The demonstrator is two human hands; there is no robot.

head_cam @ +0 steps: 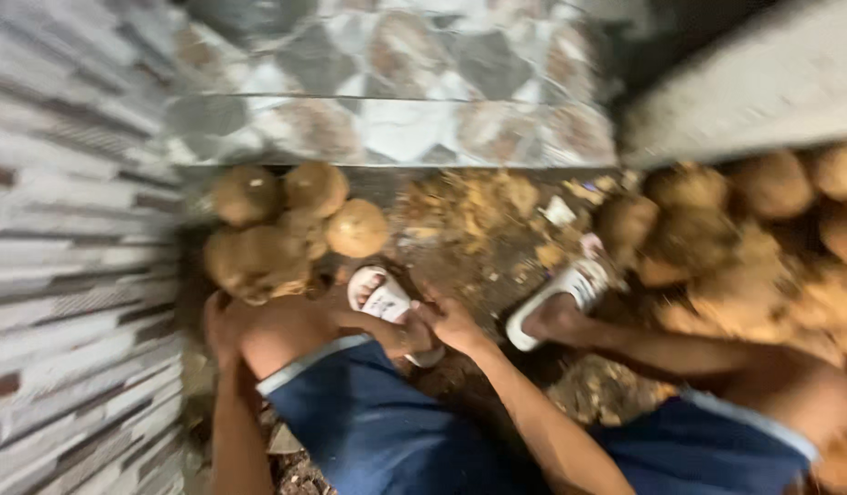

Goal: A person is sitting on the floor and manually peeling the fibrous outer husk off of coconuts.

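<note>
- Although the picture is blurred, the nearest things to the hands are the husked coconuts (286, 225), a small heap of round brown-tan balls lying on the ground against the tiled wall (387, 82), just beyond the left knee.
- Judging by their look, these coconuts would be heavy and hard, with a rough fibrous skin that gives good grip; being round, one is best cupped from beneath with a wide palm, or taken with both hands around its middle.
- Left hand (220, 325) rests beside the left knee, right under the heap; whether it is closed or slack I cannot tell through the blur, and nothing shows in it.
- Right hand (451, 321) reaches down between the legs, fingers loosely spread, close to the foot in a white slipper (387, 302); it seems to hold nothing, though the blur leaves that unsure.
- A second white slipper (556, 298) sits on the other foot, further right.
- Blue shorts (377, 422) cover both thighs.
- Loose husk scraps (469, 206) litter the dirt floor between the feet and the wall.
- To the right lies a larger pile of unhusked coconuts (762, 238), brown and shaggy, below a pale ledge (744, 92).
</note>
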